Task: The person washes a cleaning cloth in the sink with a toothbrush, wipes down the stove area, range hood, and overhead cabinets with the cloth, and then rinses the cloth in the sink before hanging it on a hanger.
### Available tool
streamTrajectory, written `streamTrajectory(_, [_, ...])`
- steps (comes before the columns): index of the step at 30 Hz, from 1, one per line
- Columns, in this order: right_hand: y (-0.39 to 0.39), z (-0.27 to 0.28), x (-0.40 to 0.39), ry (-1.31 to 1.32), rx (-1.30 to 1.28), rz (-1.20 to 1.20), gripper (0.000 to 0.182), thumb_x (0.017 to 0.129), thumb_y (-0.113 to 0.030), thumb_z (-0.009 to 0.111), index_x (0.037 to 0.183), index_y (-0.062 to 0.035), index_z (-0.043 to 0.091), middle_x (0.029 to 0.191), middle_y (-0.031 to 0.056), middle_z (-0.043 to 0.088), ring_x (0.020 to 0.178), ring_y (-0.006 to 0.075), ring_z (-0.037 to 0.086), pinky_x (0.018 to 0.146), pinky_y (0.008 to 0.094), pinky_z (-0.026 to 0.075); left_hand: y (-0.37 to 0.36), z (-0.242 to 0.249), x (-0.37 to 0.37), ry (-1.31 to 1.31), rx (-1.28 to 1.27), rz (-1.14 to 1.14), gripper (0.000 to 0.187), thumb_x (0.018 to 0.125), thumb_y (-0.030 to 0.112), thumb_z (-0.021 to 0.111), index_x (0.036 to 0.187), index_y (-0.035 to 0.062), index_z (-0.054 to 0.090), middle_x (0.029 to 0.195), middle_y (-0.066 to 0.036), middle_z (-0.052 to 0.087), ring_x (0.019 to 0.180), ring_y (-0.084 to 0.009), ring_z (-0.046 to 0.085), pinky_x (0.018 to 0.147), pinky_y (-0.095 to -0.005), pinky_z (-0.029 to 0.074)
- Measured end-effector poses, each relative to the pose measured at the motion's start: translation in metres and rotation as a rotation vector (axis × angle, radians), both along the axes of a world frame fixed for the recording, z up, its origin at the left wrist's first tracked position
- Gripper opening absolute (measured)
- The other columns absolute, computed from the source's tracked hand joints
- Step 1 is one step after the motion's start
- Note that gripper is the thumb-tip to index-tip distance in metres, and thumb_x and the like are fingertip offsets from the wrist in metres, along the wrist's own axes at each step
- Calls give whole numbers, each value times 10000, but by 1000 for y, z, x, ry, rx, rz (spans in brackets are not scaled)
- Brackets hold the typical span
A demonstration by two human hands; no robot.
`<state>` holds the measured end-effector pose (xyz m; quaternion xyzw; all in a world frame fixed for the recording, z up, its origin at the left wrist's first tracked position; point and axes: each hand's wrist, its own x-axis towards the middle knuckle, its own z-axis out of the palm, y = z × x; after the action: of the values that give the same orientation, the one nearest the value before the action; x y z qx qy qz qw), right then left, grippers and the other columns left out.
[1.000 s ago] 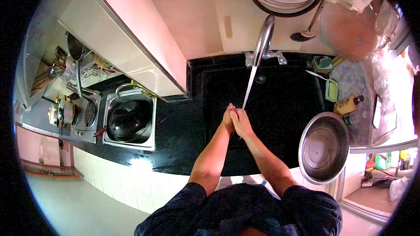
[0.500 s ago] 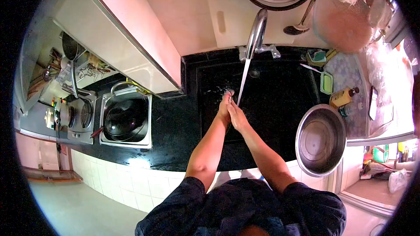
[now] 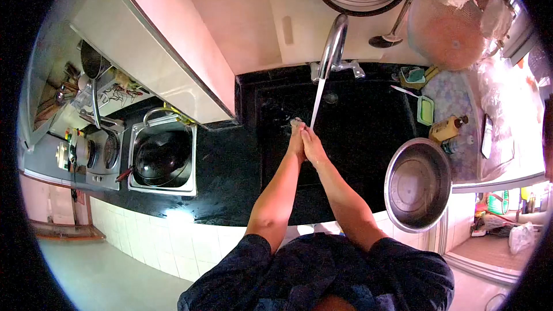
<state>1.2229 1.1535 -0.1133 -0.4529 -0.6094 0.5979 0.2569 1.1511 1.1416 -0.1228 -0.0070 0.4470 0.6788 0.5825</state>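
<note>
Over the black sink [image 3: 368,167], my left hand [image 3: 296,139] and my right hand [image 3: 313,144] are pressed together with fingers closed. A small pale patch shows at the left fingertips; I cannot tell what, if anything, is held. Beside the fingers, on their right, a stream of water [image 3: 317,103] runs from the chrome faucet [image 3: 333,49]. The right fingers lie against the left hand, partly hiding it.
A metal basin [image 3: 419,187] stands at the sink's right edge. Behind it are a pump bottle [image 3: 446,129] and a green soap dish [image 3: 425,110]. On the left, a black wok [image 3: 162,158] sits in a second steel sink [image 3: 192,181]. A cabinet [image 3: 173,69] juts out at upper left.
The hands stay together over the sink, with the fingers slightly shifted against each other. The whole view has moved a little to the left. Water keeps running.
</note>
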Motion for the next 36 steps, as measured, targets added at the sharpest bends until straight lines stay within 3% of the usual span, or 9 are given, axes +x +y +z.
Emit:
streamTrajectory(6, [51,-25,-3,-410,339,-137,441,902,-289,626,1277,-67,561,1044,107,660,817,230,645,795,349,513,-5,22,32,329,7,136,307,1012,257,453,1226,46,514,1082,-119,609,967,-203,612,847,-330,497])
streamTrajectory(8, [54,-24,-3,299,-94,-102,451,899,-271,643,1276,-40,557,1000,78,655,854,169,616,806,313,493,-3,36,41,367,-28,170,317,1008,254,456,1225,45,556,1069,-109,623,949,-200,618,834,-322,489])
streamTrajectory(11, [38,5,6,295,-202,-80,386,911,-241,626,1215,-5,585,963,58,623,851,129,579,782,285,476,1,29,21,718,-179,-174,318,1001,268,462,1204,51,575,1038,-95,631,943,-199,613,804,-319,483])
streamTrajectory(12, [39,7,6,267,-165,-80,359,915,-226,616,1202,-10,595,958,55,625,846,130,580,772,285,474,7,26,19,376,-201,-112,334,992,324,467,1160,65,594,1025,-91,626,959,-192,602,803,-320,472])
streamTrajectory(15, [36,23,5,122,-159,-109,209,918,-125,566,1089,-37,650,938,67,649,836,167,602,740,309,480,15,-13,10,934,-57,-227,382,975,378,452,1152,51,542,875,-115,618,744,-252,587,627,-374,459])
streamTrajectory(22, [56,-12,-12,-296,161,-265,61,830,-81,594,826,-55,649,788,123,663,713,274,635,675,386,510,0,13,21,156,-279,-125,389,978,450,405,855,113,555,573,15,432,379,-152,333,360,-328,233])
streamTrajectory(28, [55,-10,-9,-473,-35,-29,409,920,-422,486,1057,-106,707,1018,177,689,988,347,648,847,414,503,-14,58,30,118,-111,-54,436,990,525,381,1154,155,545,991,-36,566,909,-135,538,750,-282,442])
streamTrajectory(30, [24,16,1,-290,-41,107,679,924,-617,315,1396,-153,466,1389,214,475,1325,372,406,1097,450,291,10,-16,12,76,76,177,309,989,355,496,1173,109,524,915,-46,575,814,-184,575,710,-328,485])
streamTrajectory(36, [41,-13,17,-296,227,49,643,936,-597,348,1458,-222,350,1534,134,287,1457,398,81,1134,562,131,33,18,19,264,121,143,194,959,197,515,954,28,613,876,-78,636,776,-179,612,679,-334,502])
